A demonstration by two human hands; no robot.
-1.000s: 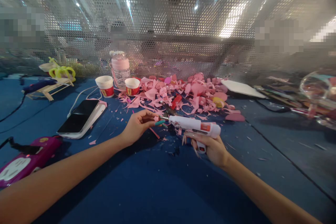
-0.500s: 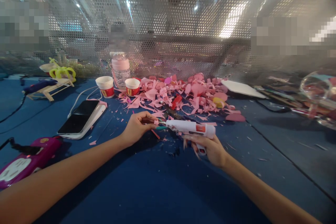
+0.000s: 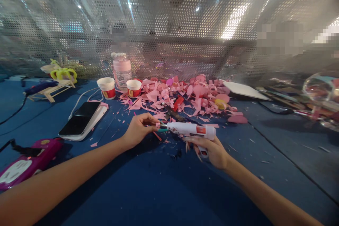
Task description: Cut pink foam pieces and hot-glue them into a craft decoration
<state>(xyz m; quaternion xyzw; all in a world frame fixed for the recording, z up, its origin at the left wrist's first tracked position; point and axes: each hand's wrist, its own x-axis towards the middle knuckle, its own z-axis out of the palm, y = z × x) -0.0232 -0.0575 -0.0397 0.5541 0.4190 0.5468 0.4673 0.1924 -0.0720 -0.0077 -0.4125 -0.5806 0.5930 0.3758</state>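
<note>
At table centre, your right hand (image 3: 213, 152) is closed around the grip of a white glue gun (image 3: 190, 129), holding it level with the nozzle pointing left. Your left hand (image 3: 137, 129) meets it there, fingertips pinched on a small pink piece (image 3: 158, 125) set against a thin green stem at the nozzle tip. A second ago the gun sat a little further right and lower, with the green tip showing clear of your fingers; it has since slid left and risen slightly, so nozzle and pinched piece now touch. By the look of it, glue is going on at that joint, and your fingertips are very close to the hot end.

Just beyond your hands lies a heap of pink scraps (image 3: 185, 95), with a red tool (image 3: 178, 102) and a yellow piece (image 3: 220, 103) among them. Two paper cups (image 3: 107, 87) stand at the heap's left edge, a pink bottle (image 3: 122, 70) behind them. Further left, a phone (image 3: 79, 122) rests on a white block, and a purple box (image 3: 23, 164) sits near your left forearm. Small pink flecks dot the blue table (image 3: 159, 190), which ends at a perforated screen (image 3: 169, 24).
</note>
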